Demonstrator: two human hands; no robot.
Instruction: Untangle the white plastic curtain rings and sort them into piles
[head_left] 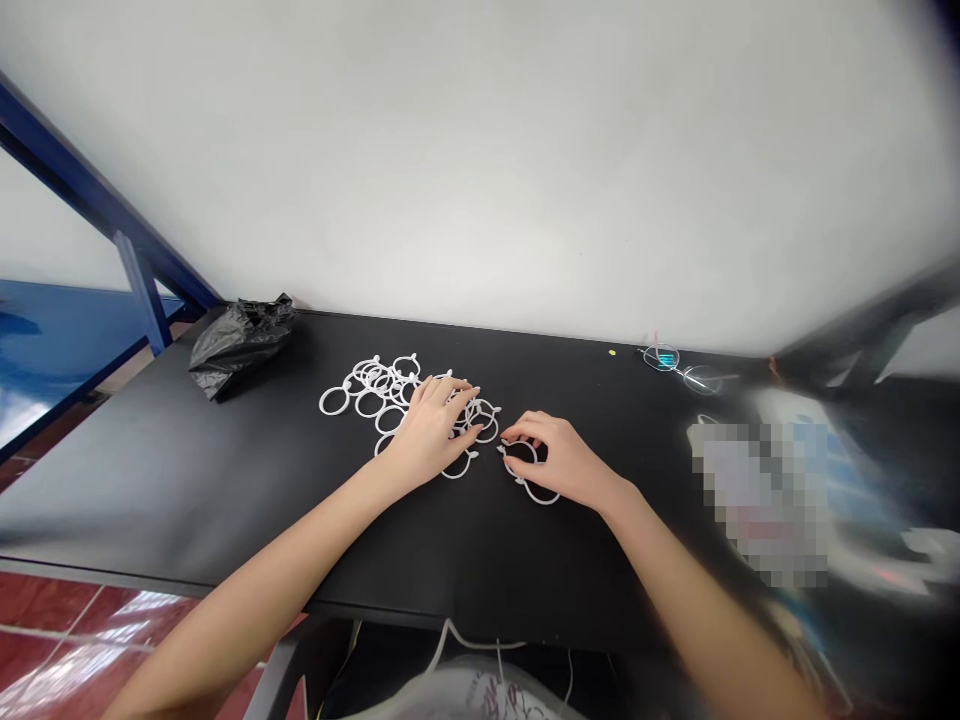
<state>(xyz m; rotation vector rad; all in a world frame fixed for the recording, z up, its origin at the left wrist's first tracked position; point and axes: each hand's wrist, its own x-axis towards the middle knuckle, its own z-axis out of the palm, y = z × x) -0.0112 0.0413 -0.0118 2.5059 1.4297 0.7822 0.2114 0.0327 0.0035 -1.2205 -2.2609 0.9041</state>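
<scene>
A loose pile of white plastic rings (pixel 370 403), each with small pointed tabs on its rim, lies near the middle of the black table. My left hand (pixel 435 425) rests over the right side of this pile, thumb and fingers apart, hiding several rings. Its fingertips touch or nearly touch the rings under them. Just right of the pile, my right hand (pixel 555 455) has thumb and fingers curled around a white ring (pixel 523 446) lying low at the tabletop. Another white ring (pixel 541 499) overlaps it, partly under the hand.
A crumpled black plastic bag (pixel 244 345) sits at the back left. Eyeglasses (pixel 681 372) lie at the back right, beside a blurred plastic package (pixel 765 500). A pale wall (pixel 480 170) rises behind the black table (pixel 187 480); blue metal bars (pixel 142 290) stand left.
</scene>
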